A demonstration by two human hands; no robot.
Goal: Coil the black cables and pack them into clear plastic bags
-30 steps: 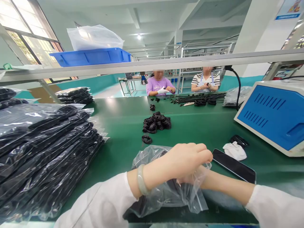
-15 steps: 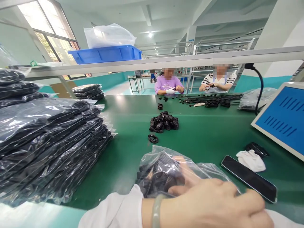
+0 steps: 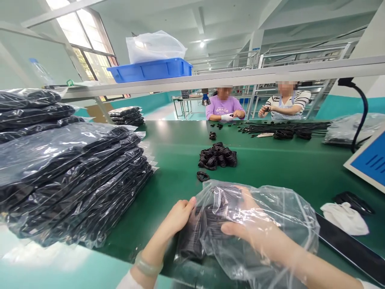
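A clear plastic bag (image 3: 282,212) lies at the near edge of the green table, its far left part filled with coiled black cables (image 3: 218,218). My left hand (image 3: 177,216), with a pale bangle on the wrist, pinches the bag's left side between thumb and fingers. Through the film I see my right hand (image 3: 255,228) inside the bag, reaching in from the right. Its thumb and fingers press around the coiled cables; some fingertips are hidden behind the coils. Beyond the bag sit a single cable coil (image 3: 203,176) and a heap of similar coils (image 3: 218,156).
Tall stacks of bagged black goods (image 3: 72,180) fill the left side. To the right lie a phone (image 3: 351,249), a white cloth (image 3: 345,216) and a blue box (image 3: 371,156). A shelf (image 3: 228,78) crosses above; two people work at the far side near loose cables (image 3: 282,127).
My left hand has moved from the bag's right end across to its left side. My right hand stays inside the bag, now plainly visible. The view has shifted left.
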